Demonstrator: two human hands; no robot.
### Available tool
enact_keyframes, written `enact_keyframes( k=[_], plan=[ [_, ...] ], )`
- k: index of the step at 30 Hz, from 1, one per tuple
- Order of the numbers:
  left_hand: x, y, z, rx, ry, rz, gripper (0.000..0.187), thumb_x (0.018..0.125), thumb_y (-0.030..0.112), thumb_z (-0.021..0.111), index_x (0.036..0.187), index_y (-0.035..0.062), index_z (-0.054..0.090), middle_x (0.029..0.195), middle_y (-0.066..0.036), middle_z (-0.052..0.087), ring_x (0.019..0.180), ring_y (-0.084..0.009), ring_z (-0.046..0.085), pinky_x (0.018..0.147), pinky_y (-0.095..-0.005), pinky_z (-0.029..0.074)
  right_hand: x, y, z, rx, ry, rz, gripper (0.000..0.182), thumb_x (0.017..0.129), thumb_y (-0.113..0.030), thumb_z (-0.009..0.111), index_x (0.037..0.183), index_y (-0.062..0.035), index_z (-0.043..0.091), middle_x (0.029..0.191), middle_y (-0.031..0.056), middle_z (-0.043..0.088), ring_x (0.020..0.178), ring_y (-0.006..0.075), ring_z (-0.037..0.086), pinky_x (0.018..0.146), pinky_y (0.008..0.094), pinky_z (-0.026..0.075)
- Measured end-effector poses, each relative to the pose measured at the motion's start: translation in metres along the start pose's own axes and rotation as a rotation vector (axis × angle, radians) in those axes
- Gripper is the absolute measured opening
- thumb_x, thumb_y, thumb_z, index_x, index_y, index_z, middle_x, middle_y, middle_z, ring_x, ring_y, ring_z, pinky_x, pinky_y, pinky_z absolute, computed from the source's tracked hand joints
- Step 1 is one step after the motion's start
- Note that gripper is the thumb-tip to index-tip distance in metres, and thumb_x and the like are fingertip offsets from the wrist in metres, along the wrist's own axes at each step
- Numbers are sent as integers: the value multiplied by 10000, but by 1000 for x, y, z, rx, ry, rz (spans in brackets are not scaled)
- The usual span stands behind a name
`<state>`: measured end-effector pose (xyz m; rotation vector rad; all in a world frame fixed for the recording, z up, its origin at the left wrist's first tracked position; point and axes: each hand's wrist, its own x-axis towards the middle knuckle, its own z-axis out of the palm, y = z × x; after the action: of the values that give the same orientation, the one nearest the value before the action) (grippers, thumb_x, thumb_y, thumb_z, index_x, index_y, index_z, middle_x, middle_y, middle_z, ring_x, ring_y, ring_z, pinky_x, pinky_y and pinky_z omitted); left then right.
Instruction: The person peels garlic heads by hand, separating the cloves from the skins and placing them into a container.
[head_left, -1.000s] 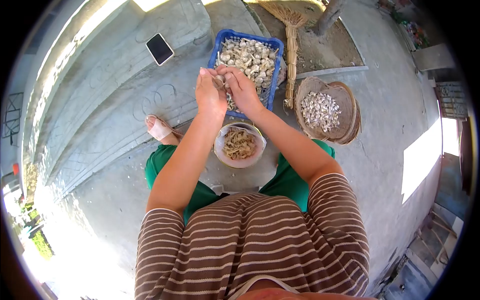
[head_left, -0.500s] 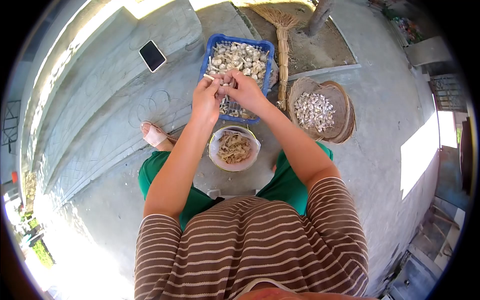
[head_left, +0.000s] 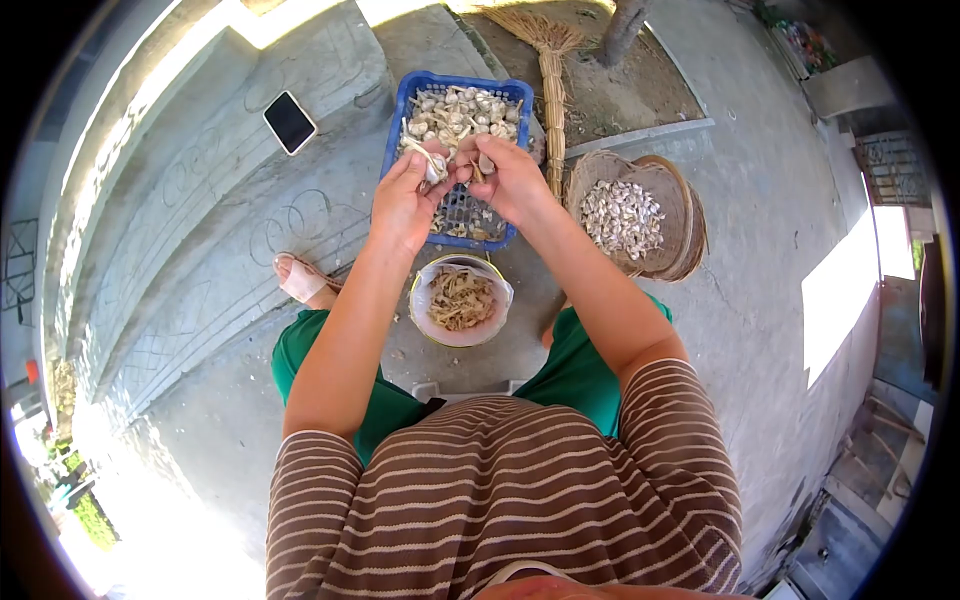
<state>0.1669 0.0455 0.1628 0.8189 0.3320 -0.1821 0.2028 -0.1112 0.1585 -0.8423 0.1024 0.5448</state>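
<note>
The person sits in a brown striped shirt (head_left: 500,490) and green trousers (head_left: 590,365). Just below the grip stands a small bowl of dry garlic skins (head_left: 460,300). The left hand (head_left: 400,200) pinches a garlic bulb (head_left: 435,165) by its stalk between thumb and fingers; the right hand (head_left: 510,180) closes its fingertips on a piece of garlic right beside it, the two hands touching. Directly behind the grip sits a blue plastic crate of garlic bulbs (head_left: 455,110). To the right lies a woven basket of cloves (head_left: 625,215), with a straw broom (head_left: 550,90) between. Far left, a phone (head_left: 290,122) rests on a concrete step.
</note>
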Motion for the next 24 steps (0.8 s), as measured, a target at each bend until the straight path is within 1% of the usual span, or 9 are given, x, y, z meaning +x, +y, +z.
enact_keyframes(
  k=[2,4,5,8,10,14,16,21,24],
  plan=[
    [2,-3,-5,7,-55,15,316,941,118,441,1230,-7,466,1144,-131,549,1035,-216,546,923,-377,450,-2,1,1,-12,-44,6,176,915,-210,523,859,-44,541,742,32,554,596,87,493,427,189,314],
    [-3,0,2,107,-65,6,351,933,68,418,1273,-15,435,1184,-122,526,1068,-212,525,943,-360,435,-3,4,2,-465,-128,-114,150,859,-182,616,857,-48,550,673,3,536,525,53,447,408,181,289],
    [-5,2,6,109,-70,7,351,933,68,418,1273,-15,435,1184,-122,526,1068,-212,525,943,-360,435,-2,7,4,-484,-95,-155,160,816,-153,669,860,-47,557,631,-12,518,493,33,417,407,176,280],
    [-10,3,10,240,-31,70,366,914,15,414,1276,-7,460,1129,-102,568,1021,-181,538,886,-303,437,0,4,3,-555,-88,-128,159,831,-169,646,870,-38,565,649,-1,534,497,34,426,406,179,286],
    [-8,1,4,583,-40,177,381,884,10,480,1265,14,484,1116,-103,585,984,-166,558,840,-274,438,-1,2,6,-578,-82,-113,162,839,-179,629,869,-30,571,654,6,542,496,36,430,405,181,289],
    [-5,-5,-9,906,46,326,386,843,15,547,1227,49,527,1059,-113,614,912,-172,589,789,-273,451,-1,-2,7,-627,-74,-31,193,856,-205,580,859,-12,585,668,23,560,478,41,431,399,188,294],
    [-11,0,-4,1143,21,500,375,809,27,593,1181,56,555,997,-120,628,858,-188,609,764,-290,471,-3,-5,8,-642,-87,-17,198,855,-209,579,843,-11,585,669,25,561,471,41,425,396,188,293],
    [-12,2,-3,1079,-6,499,342,775,-16,611,1109,46,576,996,-115,619,856,-193,612,760,-292,485,-9,-7,12,-661,-116,4,179,859,-203,567,832,-26,568,659,21,547,454,38,406,392,187,289],
    [-9,3,-4,1017,-37,511,320,765,-41,609,1075,35,579,996,-112,615,853,-187,614,758,-290,490,-11,-3,16,-639,-150,-81,156,871,-194,540,851,-39,540,641,12,525,463,38,408,395,188,297]
  ],
)
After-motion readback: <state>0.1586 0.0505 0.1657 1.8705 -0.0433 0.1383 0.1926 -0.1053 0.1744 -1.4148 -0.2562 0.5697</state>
